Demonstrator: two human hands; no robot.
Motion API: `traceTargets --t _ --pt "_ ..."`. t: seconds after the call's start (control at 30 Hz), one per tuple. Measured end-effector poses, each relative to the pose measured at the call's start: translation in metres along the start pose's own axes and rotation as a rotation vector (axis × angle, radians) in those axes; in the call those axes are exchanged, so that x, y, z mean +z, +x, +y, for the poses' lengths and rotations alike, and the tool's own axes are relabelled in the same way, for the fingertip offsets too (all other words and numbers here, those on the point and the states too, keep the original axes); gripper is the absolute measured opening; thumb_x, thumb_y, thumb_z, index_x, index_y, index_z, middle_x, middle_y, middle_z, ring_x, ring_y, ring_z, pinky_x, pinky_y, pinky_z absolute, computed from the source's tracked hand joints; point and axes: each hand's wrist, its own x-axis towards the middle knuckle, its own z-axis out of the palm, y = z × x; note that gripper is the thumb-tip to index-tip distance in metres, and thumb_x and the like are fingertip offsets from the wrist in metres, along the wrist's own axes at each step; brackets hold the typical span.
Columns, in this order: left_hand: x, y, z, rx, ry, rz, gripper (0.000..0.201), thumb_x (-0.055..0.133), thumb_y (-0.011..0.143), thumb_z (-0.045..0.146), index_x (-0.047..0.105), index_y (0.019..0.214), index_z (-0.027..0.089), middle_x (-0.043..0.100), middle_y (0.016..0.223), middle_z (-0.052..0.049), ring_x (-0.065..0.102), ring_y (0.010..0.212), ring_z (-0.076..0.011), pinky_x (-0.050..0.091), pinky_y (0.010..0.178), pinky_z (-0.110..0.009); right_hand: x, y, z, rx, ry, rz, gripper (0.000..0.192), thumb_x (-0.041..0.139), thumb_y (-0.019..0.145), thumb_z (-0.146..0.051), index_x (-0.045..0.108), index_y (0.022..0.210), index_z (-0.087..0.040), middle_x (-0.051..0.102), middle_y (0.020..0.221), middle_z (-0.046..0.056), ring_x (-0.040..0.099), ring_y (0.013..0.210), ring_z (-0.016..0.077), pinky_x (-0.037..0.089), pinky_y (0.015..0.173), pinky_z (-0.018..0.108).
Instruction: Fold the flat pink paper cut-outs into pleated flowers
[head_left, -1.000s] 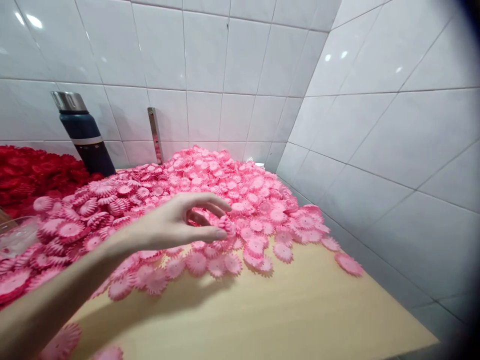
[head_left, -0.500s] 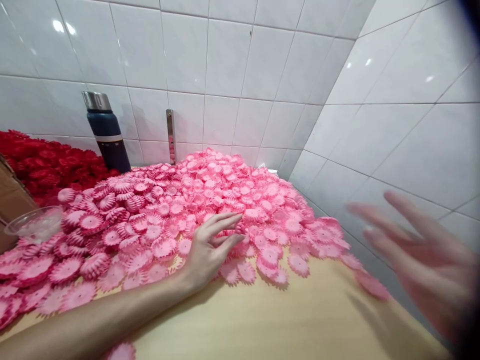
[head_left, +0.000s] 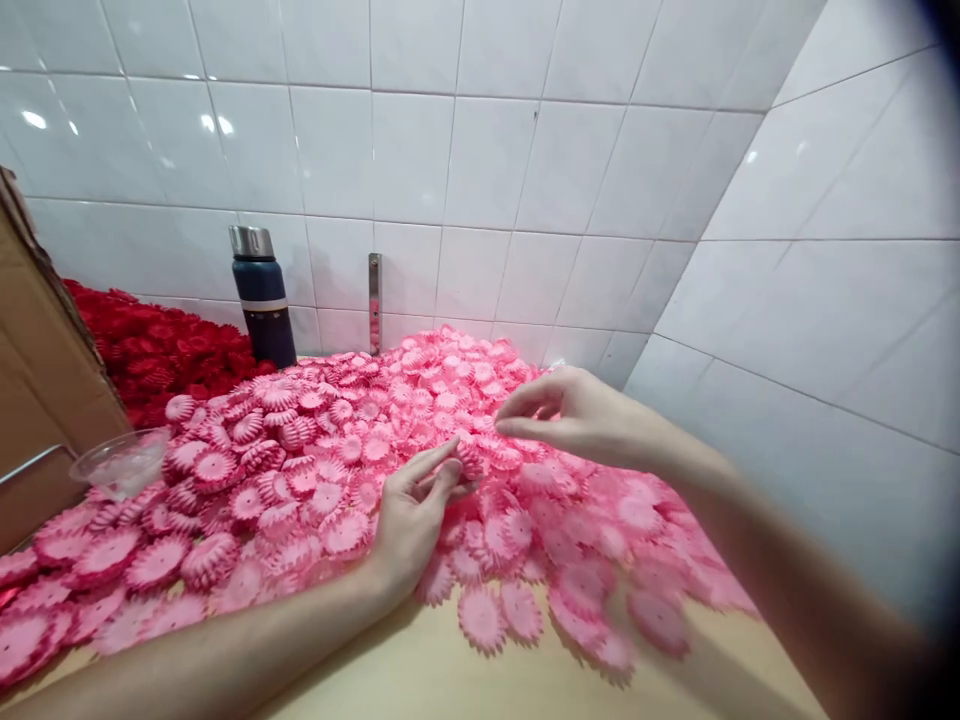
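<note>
**Both hands in the pink flower heap**

Both hands are down among the pink flower discs (head_left: 352,440) piled on the counter (head_left: 420,680). Left hand (head_left: 412,515) lies palm down on the near part of the heap, its forearm running in from the near left edge; its forefinger and thumb stretch forward and close on one small pink disc (head_left: 471,458) near the middle of the pile. Right hand (head_left: 577,415) comes in from the right and hovers just above the heap, a little to the right of that disc. Its thumb and forefinger are drawn close together in a pinching shape, the tips pointing left towards the left hand; whether anything sits between them cannot be told. The two hands are near each other but not touching.

The pink discs are round and pleated with toothed edges, and they cover most of the counter from the near left edge to the far wall, thinning to a few loose ones at the near right where bare pale wood shows. Behind them on the far left is a second heap of red flower discs (head_left: 157,350). A dark blue flask (head_left: 262,300) with a steel cap stands upright against the tiled wall (head_left: 480,150) between the red and pink heaps. A clear plastic cup (head_left: 120,460) rests at the left edge of the pink pile, beside a brown cardboard box (head_left: 41,370).
</note>
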Motion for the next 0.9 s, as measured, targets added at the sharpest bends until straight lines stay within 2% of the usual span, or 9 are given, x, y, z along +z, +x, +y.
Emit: traceTargets --t 0.1,0.2,0.37,0.47,0.57,0.7,0.9 --pt "0.000 0.000 0.000 -0.037 -0.010 -0.012 0.042 0.070 0.079 0.030 0.064 0.119 0.016 0.075 0.088 -0.006 0.072 0.084 -0.0188 0.058 0.083 -0.032 0.008 0.006 -0.002 -0.054 0.017 -0.080 0.008 0.067 0.074 -0.026 0.071 0.076 -0.019 0.071 0.072 0.002 0.063 0.067 0.0162 0.045 0.057 0.026" --pt "0.001 -0.001 0.001 -0.037 -0.002 -0.023 0.041 0.073 0.077 0.028 0.064 0.115 0.017 0.075 0.094 -0.006 0.072 0.085 -0.0195 0.059 0.081 -0.032 0.013 0.008 0.004 -0.036 0.007 -0.134 0.013 0.071 0.070 -0.030 0.069 0.076 -0.019 0.070 0.067 0.002 0.062 0.061 0.0158 0.042 0.050 0.025" --pt "0.001 0.001 0.000 -0.041 -0.013 -0.075 0.034 0.076 0.075 0.025 0.066 0.107 0.017 0.074 0.099 -0.006 0.073 0.084 -0.0198 0.060 0.077 -0.029 0.017 0.013 0.016 -0.052 0.164 -0.215 0.016 0.073 0.069 -0.027 0.066 0.082 -0.019 0.073 0.083 0.003 0.067 0.076 0.0179 0.049 0.061 0.025" --pt "0.001 0.001 0.000 -0.040 -0.004 -0.103 0.035 0.074 0.076 0.025 0.066 0.109 0.019 0.072 0.105 -0.006 0.073 0.081 -0.0197 0.061 0.074 -0.030 0.022 0.017 0.021 -0.017 0.240 -0.273 0.014 0.068 0.072 -0.022 0.063 0.084 -0.018 0.073 0.078 0.003 0.068 0.072 0.0176 0.049 0.060 0.025" --pt "0.001 0.002 0.001 -0.009 0.039 -0.082 0.032 0.072 0.078 0.027 0.066 0.108 0.019 0.073 0.102 -0.005 0.072 0.083 -0.0196 0.061 0.074 -0.030 0.026 0.019 0.024 -0.025 0.317 -0.257 0.011 0.068 0.071 -0.017 0.059 0.076 -0.017 0.070 0.068 0.002 0.067 0.066 0.0163 0.048 0.057 0.023" --pt "-0.002 0.005 0.001 0.064 0.121 -0.020 0.025 0.073 0.077 0.028 0.070 0.098 0.017 0.074 0.092 -0.005 0.070 0.085 -0.0193 0.060 0.071 -0.026 0.029 0.020 0.027 -0.015 0.436 -0.218 0.025 0.075 0.065 -0.018 0.051 0.070 -0.017 0.067 0.064 0.002 0.067 0.065 0.0170 0.049 0.056 0.024" --pt "-0.002 0.006 0.000 0.040 0.061 -0.045 0.022 0.070 0.079 0.031 0.068 0.095 0.016 0.073 0.089 -0.005 0.068 0.084 -0.0192 0.058 0.076 -0.030 0.037 0.024 0.036 -0.058 0.569 -0.250 0.037 0.081 0.062 -0.026 0.046 0.068 -0.019 0.066 0.064 0.000 0.069 0.072 0.0200 0.052 0.064 0.029"
